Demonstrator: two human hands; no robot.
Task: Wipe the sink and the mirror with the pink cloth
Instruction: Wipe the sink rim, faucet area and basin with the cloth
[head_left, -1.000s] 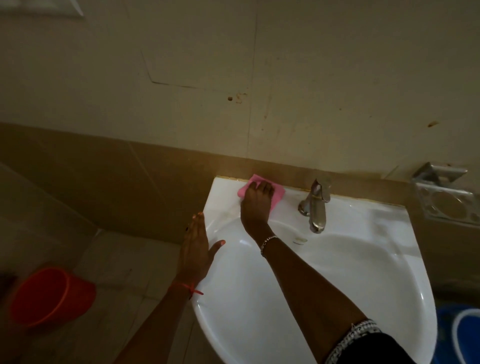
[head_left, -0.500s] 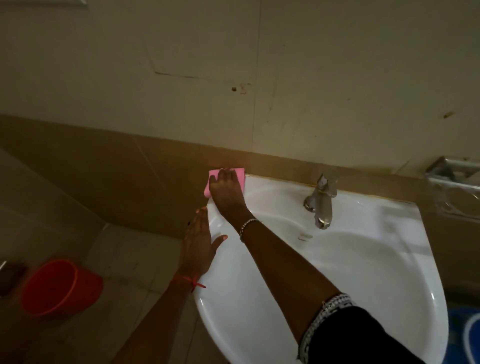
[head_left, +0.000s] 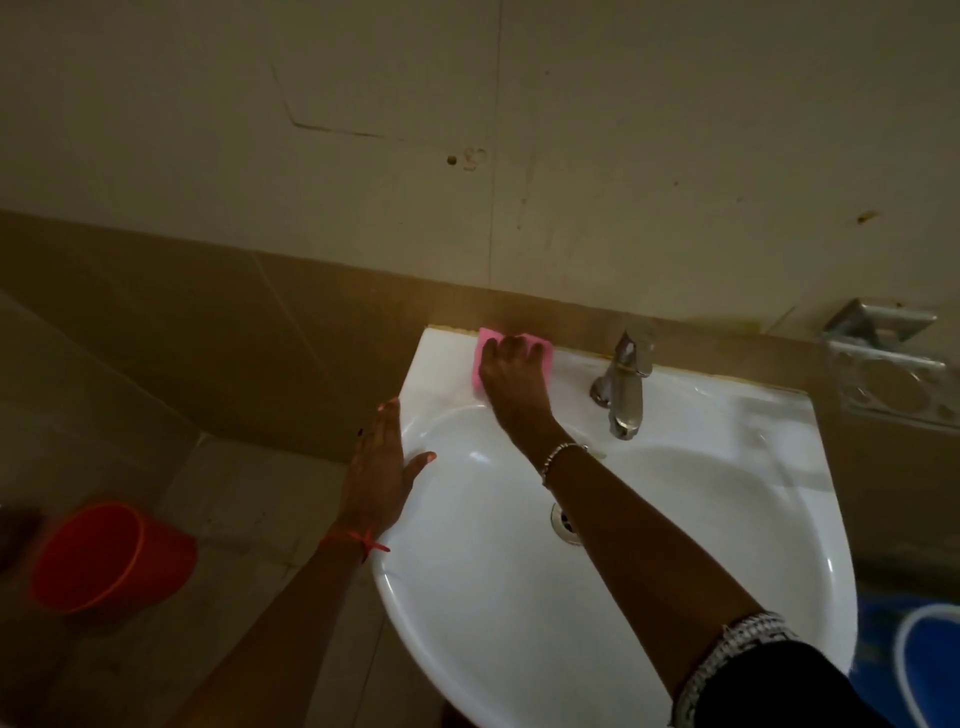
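Observation:
A white wall-hung sink (head_left: 727, 519) fills the lower right of the head view. My right hand (head_left: 514, 379) presses the pink cloth (head_left: 485, 345) flat on the sink's back ledge, left of the steel tap (head_left: 623, 389). Most of the cloth is hidden under my fingers. My left hand (head_left: 376, 467) lies flat with fingers apart on the sink's left rim, holding nothing. The drain (head_left: 566, 522) shows beside my right forearm. No mirror is in view.
A steel soap holder (head_left: 883, 374) is fixed to the wall right of the sink. An orange bucket (head_left: 104, 556) stands on the tiled floor at the left. A blue bucket (head_left: 919, 660) sits at the lower right edge.
My right hand has slid the pink cloth from the sink's back left corner rightward along the ledge towards the tap. My left hand has stayed on the left rim.

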